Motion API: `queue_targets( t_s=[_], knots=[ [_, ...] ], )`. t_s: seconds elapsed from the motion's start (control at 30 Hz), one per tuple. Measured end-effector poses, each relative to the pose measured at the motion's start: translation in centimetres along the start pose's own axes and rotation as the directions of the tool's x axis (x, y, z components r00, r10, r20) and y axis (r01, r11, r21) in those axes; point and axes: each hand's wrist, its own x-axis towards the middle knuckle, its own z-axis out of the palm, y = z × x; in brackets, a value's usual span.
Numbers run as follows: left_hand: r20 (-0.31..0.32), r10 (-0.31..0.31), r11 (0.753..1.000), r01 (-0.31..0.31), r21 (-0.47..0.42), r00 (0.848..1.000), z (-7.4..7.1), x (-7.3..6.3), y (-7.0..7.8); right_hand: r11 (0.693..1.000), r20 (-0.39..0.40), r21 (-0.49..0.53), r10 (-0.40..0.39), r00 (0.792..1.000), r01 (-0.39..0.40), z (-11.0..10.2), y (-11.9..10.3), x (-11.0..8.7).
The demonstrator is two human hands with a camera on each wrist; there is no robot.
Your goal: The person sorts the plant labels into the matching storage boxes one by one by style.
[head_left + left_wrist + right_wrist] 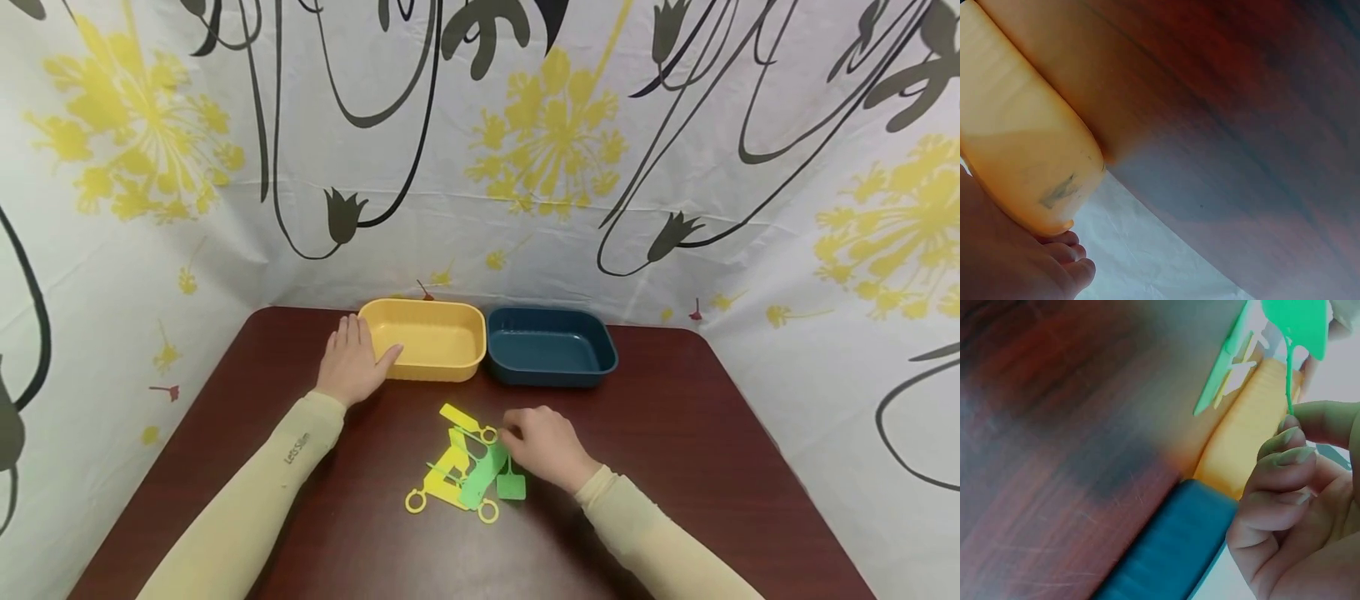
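Note:
My right hand (550, 446) pinches the thin stem of a green plant tag (512, 487) between thumb and forefinger. In the right wrist view the tag's flat head (1302, 325) stands beyond the fingertips. Beside that hand lies a loose pile of flat plastic tags: green ones (480, 479) over yellow ones (446, 487) with ring ends. Overlap hides parts of the pile. My left hand (351, 362) rests against the left end of the yellow bin (435, 372), fingers straight, thumb at the front rim.
A dark blue bin (551, 377) stands right of the yellow one, close beside it, at the back of the dark red-brown table (360, 533). White patterned cloth (420, 167) hangs behind the table and along both sides.

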Motion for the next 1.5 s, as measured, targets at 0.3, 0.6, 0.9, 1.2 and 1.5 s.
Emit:
queue_targets(
  t_s=[0.3,0.6,0.9,1.2,1.5],
  knots=[
    [-0.007,-0.002,1.0,0.002,0.005,1.0,0.2,-0.2,-0.1,0.999,-0.102,0.021,-0.031,0.994,0.033,-1.1,0.3,0.1],
    [-0.009,-0.006,1.0,0.006,0.023,1.0,0.1,-0.3,-0.2,0.997,-0.182,0.043,-0.054,0.982,0.062,-1.9,0.7,0.7],
    [-0.009,-0.007,0.999,0.008,0.036,1.0,-0.2,-0.2,-0.1,0.991,-0.265,0.046,-0.109,0.958,0.125,-3.6,0.6,1.9],
    [0.006,0.001,0.999,-0.001,0.045,1.0,-0.4,-0.2,0.3,0.982,-0.339,0.018,-0.171,0.925,0.188,-5.2,0.8,3.2],
    [-0.001,0.008,0.999,-0.008,0.05,1.0,-0.4,0.0,0.4,0.983,-0.379,0.005,-0.168,0.91,0.183,-6.4,1.5,4.0]
  ],
)
